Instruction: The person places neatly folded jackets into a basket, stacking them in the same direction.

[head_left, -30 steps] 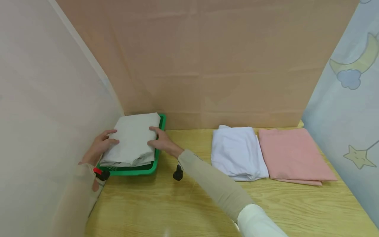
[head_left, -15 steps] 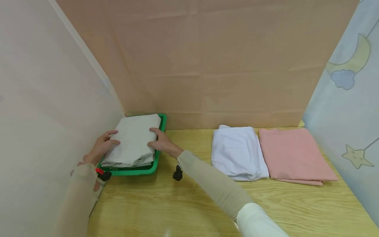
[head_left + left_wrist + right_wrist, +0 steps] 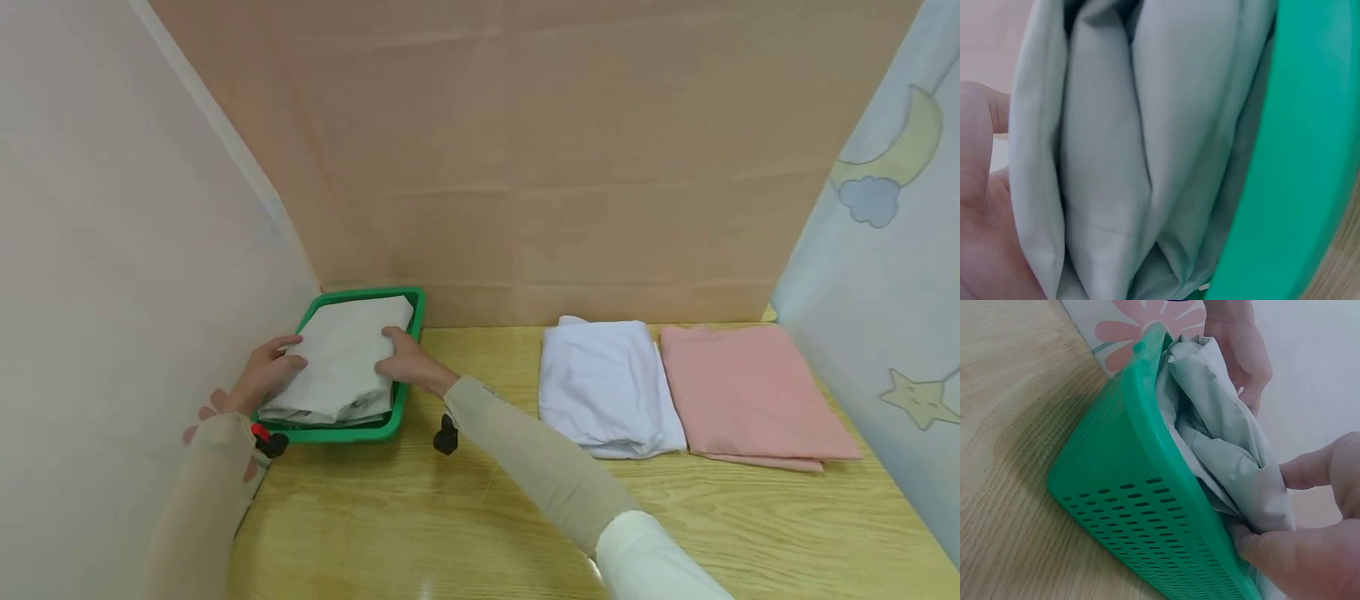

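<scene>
A folded pale grey cloth [image 3: 341, 354] lies in a green plastic basket [image 3: 337, 436], its top layers standing above the front rim. My left hand [image 3: 262, 375] holds the left side of the cloth, fingertips over its edge. On the opposite side my right hand [image 3: 414, 367] grips the right edge. In the right wrist view, one digit of the right hand [image 3: 1310, 556] dips between the basket rim and the cloth while another touches the upper face. Loose folds of the grey cloth [image 3: 1104, 150] fill the left wrist view, beside the basket rim [image 3: 1285, 162].
A folded white cloth [image 3: 600, 387] and a folded pink cloth [image 3: 753, 392] lie side by side on the wooden table [image 3: 450, 533], to the right. The basket stands in the back left corner, close against the pale left wall [image 3: 150, 292] and the brown back panel [image 3: 510, 167].
The grey cloth has sunk slightly lower in the basket, and more of the back rim shows. Both hands have come down a little with it. The head view has shifted slightly.
</scene>
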Demonstrator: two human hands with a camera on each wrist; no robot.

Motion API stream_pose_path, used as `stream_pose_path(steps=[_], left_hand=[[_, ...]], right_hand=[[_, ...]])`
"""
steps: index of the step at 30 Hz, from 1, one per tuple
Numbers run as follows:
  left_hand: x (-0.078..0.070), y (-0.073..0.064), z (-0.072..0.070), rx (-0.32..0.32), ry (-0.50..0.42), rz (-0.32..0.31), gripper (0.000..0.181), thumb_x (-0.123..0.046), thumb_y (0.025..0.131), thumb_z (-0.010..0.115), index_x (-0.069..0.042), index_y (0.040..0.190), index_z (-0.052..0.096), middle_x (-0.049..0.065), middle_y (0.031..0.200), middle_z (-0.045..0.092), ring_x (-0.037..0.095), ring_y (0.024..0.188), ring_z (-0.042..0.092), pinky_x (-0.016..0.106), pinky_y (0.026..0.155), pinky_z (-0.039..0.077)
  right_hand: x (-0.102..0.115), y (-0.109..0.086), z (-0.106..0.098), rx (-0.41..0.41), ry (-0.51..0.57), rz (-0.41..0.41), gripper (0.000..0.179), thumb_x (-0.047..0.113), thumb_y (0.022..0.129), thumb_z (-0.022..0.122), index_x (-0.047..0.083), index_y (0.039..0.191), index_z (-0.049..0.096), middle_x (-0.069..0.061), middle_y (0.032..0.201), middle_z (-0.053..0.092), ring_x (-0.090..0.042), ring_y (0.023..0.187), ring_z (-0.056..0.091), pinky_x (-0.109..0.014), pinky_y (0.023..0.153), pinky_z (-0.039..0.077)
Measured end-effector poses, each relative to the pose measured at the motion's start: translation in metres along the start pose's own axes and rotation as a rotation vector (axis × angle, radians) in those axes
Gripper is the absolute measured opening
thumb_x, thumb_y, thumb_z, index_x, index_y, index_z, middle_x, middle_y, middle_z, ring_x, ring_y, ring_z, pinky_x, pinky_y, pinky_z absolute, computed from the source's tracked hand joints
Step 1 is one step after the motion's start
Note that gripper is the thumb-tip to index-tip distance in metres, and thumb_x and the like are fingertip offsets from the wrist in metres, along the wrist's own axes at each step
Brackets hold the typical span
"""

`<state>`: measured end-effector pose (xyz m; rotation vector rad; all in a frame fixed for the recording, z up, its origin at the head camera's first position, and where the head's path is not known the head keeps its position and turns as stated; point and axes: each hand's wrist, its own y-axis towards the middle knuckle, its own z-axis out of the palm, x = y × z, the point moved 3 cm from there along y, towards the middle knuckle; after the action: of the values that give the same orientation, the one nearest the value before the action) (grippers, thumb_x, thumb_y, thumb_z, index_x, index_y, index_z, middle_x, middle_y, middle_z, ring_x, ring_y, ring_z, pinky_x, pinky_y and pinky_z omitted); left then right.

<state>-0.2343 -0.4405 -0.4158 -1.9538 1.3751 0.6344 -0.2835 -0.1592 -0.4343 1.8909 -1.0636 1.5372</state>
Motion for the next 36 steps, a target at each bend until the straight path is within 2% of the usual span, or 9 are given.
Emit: stream_pose_path(steps=[5, 8, 12, 15, 21, 27, 31, 36], left_hand=[[-0.003, -0.002, 0.003, -0.015, -0.002, -0.004, 0.071, -0.022, 0.105, 0.059, -0.008, 0.168, 0.030, 0.031, 0.174, 0.015, 0.056, 0.157, 0.020, 0.073, 0.124, 0.022], [-0.002, -0.004, 0.002, -0.047, 0.008, 0.008, 0.072, -0.022, 0.104, 0.059, -0.006, 0.168, 0.031, 0.032, 0.172, 0.023, 0.055, 0.156, 0.025, 0.071, 0.123, 0.027], [-0.003, -0.008, -0.001, -0.114, 0.032, 0.051, 0.071, -0.022, 0.104, 0.059, -0.004, 0.167, 0.032, 0.030, 0.168, 0.035, 0.054, 0.153, 0.034, 0.068, 0.120, 0.034], [-0.008, -0.010, -0.003, -0.138, 0.036, 0.088, 0.070, -0.024, 0.105, 0.059, -0.003, 0.166, 0.033, 0.028, 0.168, 0.036, 0.054, 0.151, 0.037, 0.068, 0.119, 0.035], [-0.024, -0.012, 0.003, -0.112, 0.046, 0.104, 0.070, -0.031, 0.106, 0.058, -0.003, 0.166, 0.033, 0.028, 0.169, 0.035, 0.052, 0.149, 0.039, 0.068, 0.119, 0.035], [-0.034, -0.012, 0.007, -0.086, 0.052, 0.123, 0.072, -0.033, 0.107, 0.058, -0.003, 0.167, 0.030, 0.028, 0.170, 0.032, 0.053, 0.150, 0.037, 0.067, 0.120, 0.035], [-0.040, -0.013, 0.010, -0.086, 0.044, 0.135, 0.073, -0.034, 0.106, 0.060, -0.003, 0.166, 0.031, 0.027, 0.170, 0.032, 0.053, 0.148, 0.041, 0.065, 0.118, 0.038], [-0.047, -0.016, 0.017, -0.080, 0.039, 0.180, 0.071, -0.035, 0.107, 0.060, -0.002, 0.165, 0.033, 0.028, 0.167, 0.037, 0.052, 0.146, 0.045, 0.065, 0.117, 0.040]], right_hand=[[-0.001, 0.002, 0.000, 0.002, -0.002, -0.013, 0.073, 0.002, 0.099, 0.062, 0.009, 0.166, 0.033, -0.012, 0.172, 0.035, -0.027, 0.156, 0.036, -0.044, 0.122, 0.040], [0.000, 0.001, 0.001, 0.008, -0.053, -0.016, 0.077, 0.003, 0.099, 0.060, 0.010, 0.168, 0.029, -0.013, 0.173, 0.032, -0.027, 0.157, 0.034, -0.043, 0.121, 0.040], [0.001, -0.003, 0.000, 0.018, -0.190, -0.011, 0.081, 0.009, 0.099, 0.056, 0.015, 0.171, 0.021, -0.016, 0.179, 0.014, -0.026, 0.165, 0.015, -0.044, 0.123, 0.037], [0.004, -0.006, -0.002, 0.017, -0.236, -0.022, 0.078, 0.012, 0.102, 0.054, 0.015, 0.171, 0.021, -0.016, 0.180, 0.008, -0.026, 0.167, 0.005, -0.045, 0.127, 0.032], [0.007, -0.009, -0.007, 0.003, -0.256, -0.069, 0.072, 0.011, 0.104, 0.055, 0.010, 0.170, 0.025, -0.010, 0.176, 0.026, -0.025, 0.164, 0.024, -0.043, 0.128, 0.033], [0.012, -0.015, -0.014, -0.015, -0.236, -0.097, 0.071, 0.015, 0.106, 0.058, 0.010, 0.169, 0.027, -0.010, 0.174, 0.031, -0.027, 0.161, 0.031, -0.046, 0.125, 0.038], [0.015, -0.023, -0.020, -0.018, -0.207, -0.117, 0.069, 0.020, 0.108, 0.059, 0.009, 0.168, 0.029, -0.014, 0.171, 0.036, -0.031, 0.157, 0.037, -0.049, 0.123, 0.040], [0.013, -0.032, -0.031, -0.019, -0.171, -0.156, 0.068, 0.025, 0.109, 0.060, 0.008, 0.167, 0.030, -0.019, 0.167, 0.040, -0.036, 0.152, 0.044, -0.050, 0.119, 0.045]])
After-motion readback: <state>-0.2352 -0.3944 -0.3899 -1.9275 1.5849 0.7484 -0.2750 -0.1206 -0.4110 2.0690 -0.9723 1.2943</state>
